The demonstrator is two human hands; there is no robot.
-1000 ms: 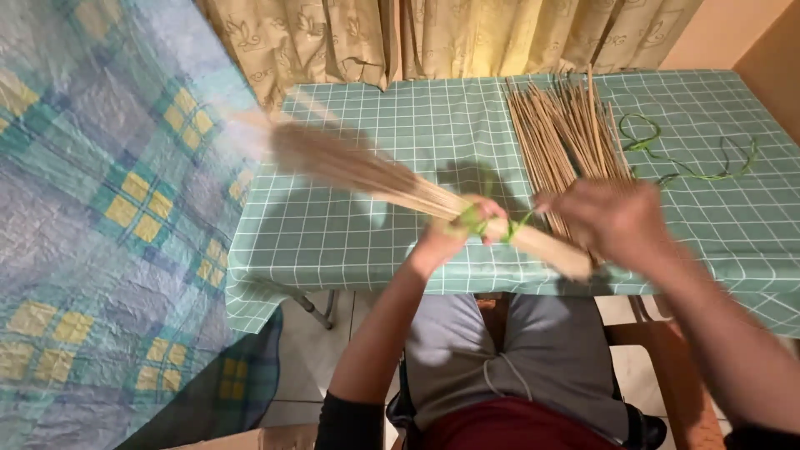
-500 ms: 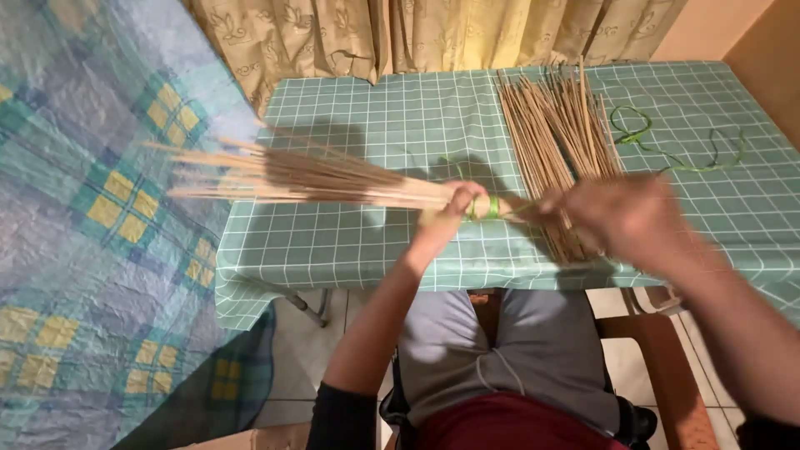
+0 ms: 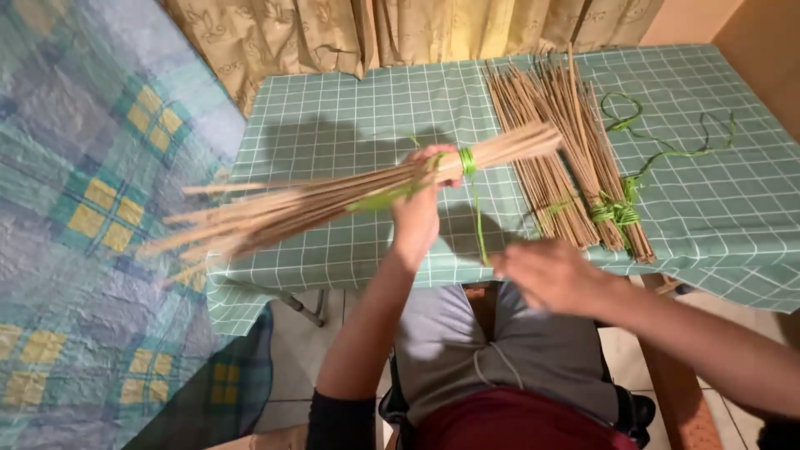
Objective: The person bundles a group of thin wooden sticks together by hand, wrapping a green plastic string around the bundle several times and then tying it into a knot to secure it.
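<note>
While a bundle of thin sticks (image 3: 333, 200) is held across the middle of the frame, the left hand (image 3: 421, 204) is closed around it near its tied end, where a green band (image 3: 467, 160) is wrapped. The loose ends of the sticks are fanned out toward the left edge of the frame, beyond the table edge. A green string (image 3: 479, 221) hangs down from the band to the right hand (image 3: 546, 275), which is blurred at lower centre; its fingers seem pressed on the string, but this cannot be told surely. On the table with a green checked cloth (image 3: 333, 117), at upper right, a pile of sticks (image 3: 567, 150) is laid flat, partly tied with green string. More loose green cord (image 3: 667, 142) is seen beside it.
</note>
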